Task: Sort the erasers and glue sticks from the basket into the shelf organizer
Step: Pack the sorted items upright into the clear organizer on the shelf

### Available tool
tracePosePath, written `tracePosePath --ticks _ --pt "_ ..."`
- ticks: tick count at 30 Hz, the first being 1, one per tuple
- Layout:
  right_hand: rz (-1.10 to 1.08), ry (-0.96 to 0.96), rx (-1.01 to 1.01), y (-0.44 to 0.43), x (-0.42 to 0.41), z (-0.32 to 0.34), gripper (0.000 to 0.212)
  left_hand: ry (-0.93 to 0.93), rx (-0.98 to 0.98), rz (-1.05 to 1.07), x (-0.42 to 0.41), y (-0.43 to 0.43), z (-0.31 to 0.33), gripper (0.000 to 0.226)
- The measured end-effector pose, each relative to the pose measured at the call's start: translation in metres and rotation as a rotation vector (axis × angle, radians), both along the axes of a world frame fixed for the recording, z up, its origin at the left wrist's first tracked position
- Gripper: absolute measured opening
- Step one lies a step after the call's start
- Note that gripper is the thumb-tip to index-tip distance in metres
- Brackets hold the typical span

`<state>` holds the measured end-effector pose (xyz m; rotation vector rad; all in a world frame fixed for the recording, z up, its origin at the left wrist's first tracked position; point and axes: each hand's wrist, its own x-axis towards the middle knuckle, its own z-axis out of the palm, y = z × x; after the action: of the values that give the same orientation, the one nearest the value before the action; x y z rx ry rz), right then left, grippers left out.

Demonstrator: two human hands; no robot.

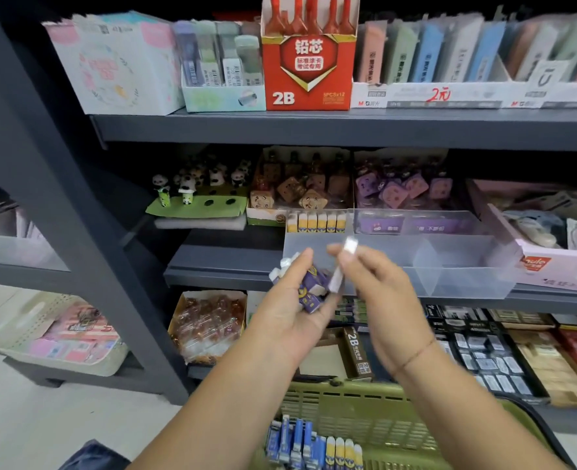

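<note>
Left hand [288,308] clutches several blocky purple-sleeved erasers [310,288]; right hand [380,286] pinches a small white block [350,246], probably an eraser, before the clear plastic organizer [466,278].

Organizer [463,266]: clear open-topped tray at the front edge of the middle shelf [212,269], split into compartments by divider walls.
Left compartment: a row of glue sticks [317,222] stands along the back wall, with room in front of them.
Right compartments: reachable from above.
Overhead: upper shelf board [348,128], with a wide gap down to the tray rim.
Right: pink box [551,266] just beside the tray wall.
Behind: purple box [415,226].
Front: left hand [290,303] gripping erasers [310,288] and right hand [375,283] pinching a single eraser [350,246], both before the left compartment.
Below: green basket [365,407].
</note>
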<state>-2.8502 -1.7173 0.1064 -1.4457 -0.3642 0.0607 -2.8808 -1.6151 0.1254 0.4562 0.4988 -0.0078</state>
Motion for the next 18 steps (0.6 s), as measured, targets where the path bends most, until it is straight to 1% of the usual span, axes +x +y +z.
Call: tracePosePath --ticks 1,3,6,7,8,9,10,12,13,14,15,18 --pt "0.022 0.032 0.03 0.002 0.013 0.009 0.021 0.036 0.003 0.04 0.002 0.006 0.002 0.015" --pt "0.011 0.017 0.039 0.007 0.047 0.023 0.027 0.085 0.004 0.093 0.003 0.019 0.006 0.015" --pt "-0.053 -0.043 -0.124 0.021 0.095 0.035 0.013 0.099 -0.001 0.121 0.003 0.029 0.009 0.014" --pt "-0.06 -0.04 -0.18 0.027 0.108 0.035 0.013 0.103 -0.003 0.121 0.003 0.031 0.01 0.015" --pt "-0.059 -0.046 -0.239 0.032 0.12 0.034 0.018 0.102 -0.006 0.117 0.003 0.032 0.011 0.016" --pt "-0.049 -0.068 -0.315 0.038 0.131 0.033 0.024 0.097 -0.011 0.11 0.003 0.032 0.012 0.017" --pt "-0.045 -0.116 -0.461 0.043 0.141 0.032 0.026 0.09 -0.019 0.103 0.003 0.033 0.013 0.019" --pt "-0.045 -0.285 -0.903 0.05 0.156 0.032 0.02 0.084 -0.039 0.101 0.004 0.036 0.013 0.022" --pt "-0.019 -0.362 -1.065 0.052 0.16 0.032 0.017 0.089 -0.048 0.108 0.005 0.038 0.013 0.023" --pt "0.024 -0.408 -1.163 0.054 0.162 0.033 0.015 0.096 -0.058 0.117 0.006 0.04 0.013 0.025" --pt "0.069 -0.428 -1.206 0.057 0.163 0.033 0.014 0.103 -0.064 0.126 0.007 0.041 0.013 0.026" --pt "0.078 -0.481 -1.245 0.065 0.162 0.028 0.015 0.104 -0.069 0.138 0.008 0.043 0.012 0.033"
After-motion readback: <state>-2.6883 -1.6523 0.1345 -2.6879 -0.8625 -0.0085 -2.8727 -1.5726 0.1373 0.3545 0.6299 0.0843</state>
